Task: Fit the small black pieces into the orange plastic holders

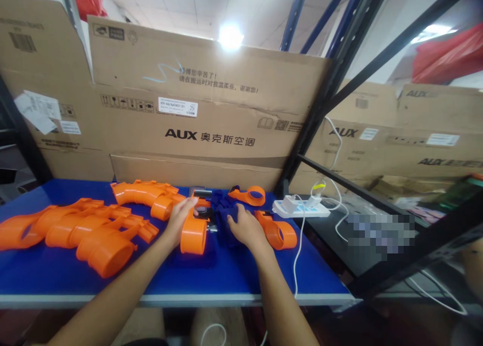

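Observation:
My left hand (180,218) is closed around an orange plastic tape dispenser (193,237), its wide ring facing down toward me. On a bunched dark blue cloth (225,220) rests my right hand (244,226), its fingers curled onto the fabric. Between the hands lie small metallic and dark pieces (206,212), partly hidden. Right of the cloth are two more orange dispensers, one farther back (251,195) and one nearer (278,231).
Nested rows of orange dispensers, a near one (79,230) and a farther one (145,192), lie on the blue tabletop (158,283). A white power strip (302,208) with cables sits at the right edge, beside a black rack post (315,94). Large cardboard boxes (211,114) stand behind.

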`<state>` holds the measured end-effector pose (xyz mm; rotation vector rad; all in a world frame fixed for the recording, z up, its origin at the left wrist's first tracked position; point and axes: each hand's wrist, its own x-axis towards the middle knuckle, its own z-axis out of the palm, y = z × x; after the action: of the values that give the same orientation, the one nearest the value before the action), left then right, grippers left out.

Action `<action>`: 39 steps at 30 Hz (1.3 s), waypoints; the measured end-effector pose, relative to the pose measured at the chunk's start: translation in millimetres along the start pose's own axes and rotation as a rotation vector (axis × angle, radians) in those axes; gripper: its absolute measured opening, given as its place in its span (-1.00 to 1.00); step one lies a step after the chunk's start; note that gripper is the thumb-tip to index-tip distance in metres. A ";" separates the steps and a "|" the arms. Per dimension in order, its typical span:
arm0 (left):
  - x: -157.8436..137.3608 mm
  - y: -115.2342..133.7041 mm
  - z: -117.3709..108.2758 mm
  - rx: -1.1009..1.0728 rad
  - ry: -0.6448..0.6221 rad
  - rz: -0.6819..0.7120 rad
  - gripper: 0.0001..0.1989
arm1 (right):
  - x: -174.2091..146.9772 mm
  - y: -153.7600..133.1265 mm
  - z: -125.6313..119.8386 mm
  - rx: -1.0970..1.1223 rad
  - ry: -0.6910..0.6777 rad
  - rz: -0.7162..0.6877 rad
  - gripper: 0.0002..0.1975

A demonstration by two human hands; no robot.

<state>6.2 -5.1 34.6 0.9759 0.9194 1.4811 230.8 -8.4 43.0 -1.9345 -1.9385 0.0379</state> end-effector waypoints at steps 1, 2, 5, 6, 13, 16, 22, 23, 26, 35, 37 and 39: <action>0.1 0.3 0.4 0.002 0.004 0.002 -0.54 | -0.5 -0.9 -0.6 0.000 0.049 -0.008 -0.43; 0.3 0.3 0.6 0.007 0.006 0.008 -0.55 | -0.6 -2.5 -2.2 -0.001 0.102 -0.018 -0.42; 2.5 -1.5 0.2 0.048 0.003 0.047 -0.56 | 0.7 -10.7 -11.7 0.036 0.233 -0.093 -0.44; 3.6 -2.7 -0.3 0.060 0.002 0.062 -0.56 | 1.6 -14.7 -15.4 0.072 0.246 -0.154 -0.46; 5.9 -9.8 -3.0 0.022 -0.094 0.111 -0.60 | 12.5 -52.5 -21.3 0.324 0.144 -0.532 -0.53; 4.9 -10.0 -2.1 -0.002 -0.108 0.081 -0.57 | 14.5 -62.8 -14.4 0.291 0.186 -0.535 -0.59; 5.4 -9.8 0.5 -0.001 -0.038 0.023 -0.56 | 8.4 -62.0 1.3 0.218 0.239 -0.568 -0.51; 5.2 -9.5 0.9 -0.005 -0.029 0.026 -0.57 | 7.7 -60.6 3.8 0.253 0.253 -0.567 -0.50; 4.1 -7.4 1.6 -0.015 -0.020 0.047 -0.62 | 7.1 -56.6 9.7 0.358 0.275 -0.571 -0.48; 5.4 -9.1 -2.5 0.070 -0.023 0.085 -0.64 | 8.0 -54.0 16.8 0.371 0.300 -0.633 -0.49; 5.7 -10.6 -2.8 0.083 -0.023 0.093 -0.64 | 7.9 -54.9 17.3 0.333 0.319 -0.643 -0.50; 5.7 -11.2 -2.5 0.078 -0.016 0.091 -0.64 | 8.0 -55.7 17.7 0.304 0.331 -0.653 -0.51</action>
<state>7.4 1.7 23.9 1.0980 0.9382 1.5210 172.7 1.6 45.2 -0.9865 -2.0854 -0.1519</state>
